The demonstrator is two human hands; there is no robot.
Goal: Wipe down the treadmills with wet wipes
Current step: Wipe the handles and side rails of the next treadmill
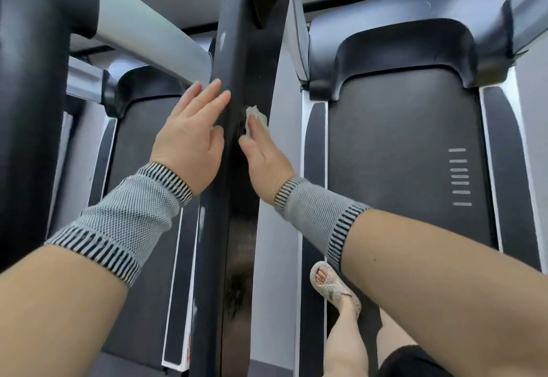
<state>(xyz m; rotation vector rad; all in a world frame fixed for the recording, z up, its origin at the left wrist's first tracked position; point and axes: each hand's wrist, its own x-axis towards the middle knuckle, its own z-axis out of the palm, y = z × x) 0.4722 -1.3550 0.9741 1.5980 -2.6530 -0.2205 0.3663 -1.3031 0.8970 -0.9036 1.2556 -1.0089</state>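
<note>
We have both hands on the black handrail (pixel 237 85) that runs between two treadmills. Our left hand (pixel 189 139) lies flat against its left face, fingers straight and holding nothing, so that grip is open. Our right hand (pixel 262 154) presses a crumpled wet wipe (pixel 255 114) against the rail's right face with straight fingers; the wipe peeks out past the fingertips, trapped under them rather than pinched, so that grip is open too. The belt of the right treadmill (pixel 400 154) lies below, and our sandalled foot (pixel 332 284) stands on its side strip.

The main risk, as we judge it, is the wipe itself. It is bunched small and held only by pressure, so a quick stroke along the glossy rail could let it slide out and drop onto the belt or into the gap between machines. Bunched like this it also covers a narrow band, so streaks or missed patches are likely unless we spread it.
</note>
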